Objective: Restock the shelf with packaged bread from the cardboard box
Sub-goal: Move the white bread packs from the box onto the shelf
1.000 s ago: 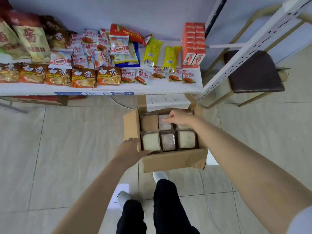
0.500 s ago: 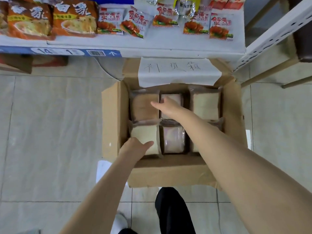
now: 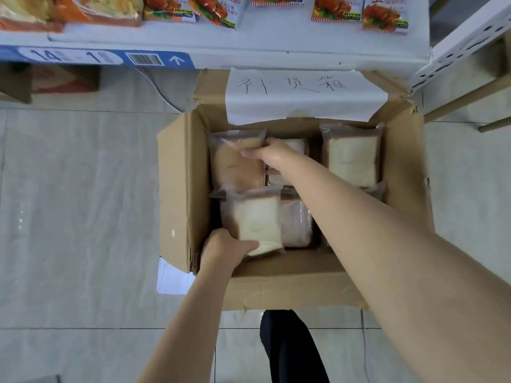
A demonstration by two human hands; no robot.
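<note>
The open brown cardboard box stands on the floor below the white shelf. Left hand: grip curled round the near-left clear-wrapped white bread packet. Right hand: grip pinching the far-left clear-wrapped tan bread packet. Both packets sit inside the box.

Both forearms bare up to the frame edge. Left hand and right hand bare. One leg in black trousers, plain fabric.
</note>
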